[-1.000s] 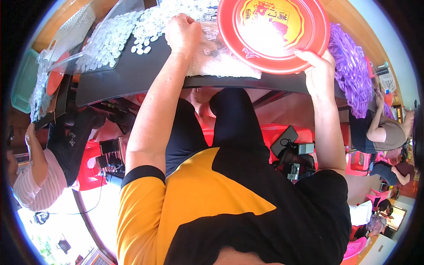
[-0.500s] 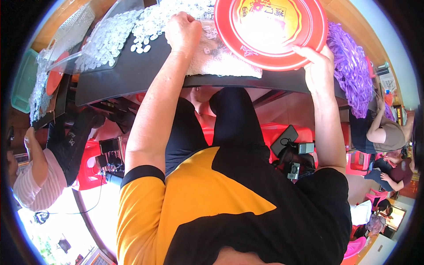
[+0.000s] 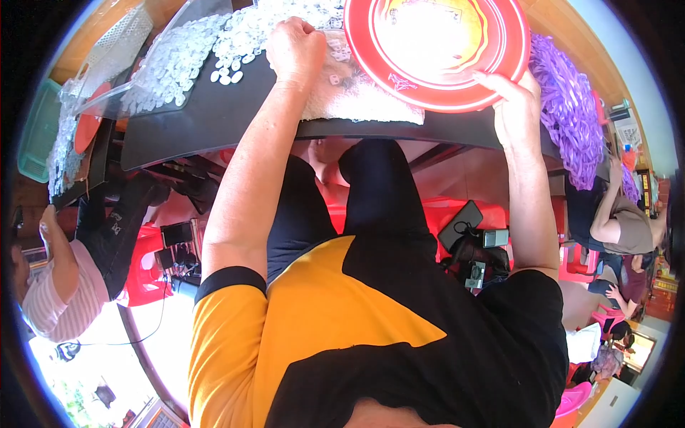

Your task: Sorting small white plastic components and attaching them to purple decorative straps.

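Note:
My right hand (image 3: 519, 107) grips the near right edge of a round red plate (image 3: 512, 43), thumb over the rim; its yellow printed centre is partly washed out by glare. The plate is tilted and runs past the top of the view. Under it lies a pale pink towel (image 3: 364, 107), with small pieces hard to make out on it. At the towel's left edge my left hand (image 3: 296, 53) is closed, fingers curled down; whatever they may hold is hidden. Left of that hand spreads a heap of small clear plastic pieces (image 3: 242, 36).
A transparent tray (image 3: 128, 89) of similar pieces stands to the left on the black table (image 3: 193, 132). Purple plastic strips (image 3: 567, 107) are piled at the right. A co-worker (image 3: 68, 278) sits at far left, others at far right. A green basket (image 3: 39, 132) stands at far left.
The red plate has tilted and shifted up slightly, with brighter glare on its centre. My left hand has barely moved. At far right a person's arm and hand have shifted.

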The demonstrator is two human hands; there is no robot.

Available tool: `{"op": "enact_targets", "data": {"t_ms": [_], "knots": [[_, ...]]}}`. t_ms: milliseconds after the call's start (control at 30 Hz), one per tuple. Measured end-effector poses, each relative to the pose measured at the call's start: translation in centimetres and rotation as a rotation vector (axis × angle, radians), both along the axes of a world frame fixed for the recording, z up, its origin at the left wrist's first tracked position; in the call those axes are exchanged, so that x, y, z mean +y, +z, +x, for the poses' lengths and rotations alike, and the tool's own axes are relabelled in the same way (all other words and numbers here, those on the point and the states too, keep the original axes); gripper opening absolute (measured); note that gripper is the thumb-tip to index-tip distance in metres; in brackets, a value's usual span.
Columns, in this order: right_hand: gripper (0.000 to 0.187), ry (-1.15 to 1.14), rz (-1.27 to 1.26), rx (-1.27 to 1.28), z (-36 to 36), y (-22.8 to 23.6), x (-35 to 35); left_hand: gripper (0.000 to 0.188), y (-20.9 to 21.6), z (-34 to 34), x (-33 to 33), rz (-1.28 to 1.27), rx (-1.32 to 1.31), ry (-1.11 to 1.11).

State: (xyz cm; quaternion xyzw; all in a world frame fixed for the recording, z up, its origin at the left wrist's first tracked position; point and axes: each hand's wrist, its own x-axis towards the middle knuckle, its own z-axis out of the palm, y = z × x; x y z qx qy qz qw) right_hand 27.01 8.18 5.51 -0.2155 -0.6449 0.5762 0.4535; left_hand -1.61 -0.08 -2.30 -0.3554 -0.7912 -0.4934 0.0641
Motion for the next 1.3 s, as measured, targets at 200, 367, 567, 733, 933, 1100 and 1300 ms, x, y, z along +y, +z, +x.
{"op": "enact_targets", "data": {"t_ms": [200, 367, 567, 733, 933, 1100, 1300], "knots": [[0.036, -0.009, -0.018, 0.003, -0.1, 0.2, -0.3, 0.016, 0.0, 0.1, 0.0, -0.003, 0.013, 0.013], [0.037, -0.025, 0.000, -0.017, 0.0, 0.2, -0.3, 0.016, 0.2, 0.2, -0.1, -0.016, 0.006, 0.012], [0.039, 0.000, 0.015, -0.009, 0.0, 0.3, -0.4, 0.016, -0.1, -0.1, 0.1, -0.017, 0.029, 0.021], [0.045, 0.024, 0.003, -0.029, 0.4, 0.3, 0.1, 0.015, 0.0, 0.0, 0.1, -0.024, 0.006, 0.010], [0.046, 0.019, 0.018, -0.039, 0.5, 0.1, 0.2, 0.015, -0.1, -0.1, 0.1, -0.021, 0.019, 0.018], [0.046, 0.011, 0.011, -0.043, 0.9, 0.0, 1.2, 0.015, -0.2, 0.0, 0.2, -0.015, 0.032, 0.021], [0.044, -0.034, 0.031, -0.046, 0.8, -0.1, 1.1, 0.015, -0.4, -0.3, 0.2, -0.025, 0.046, 0.021]]}}
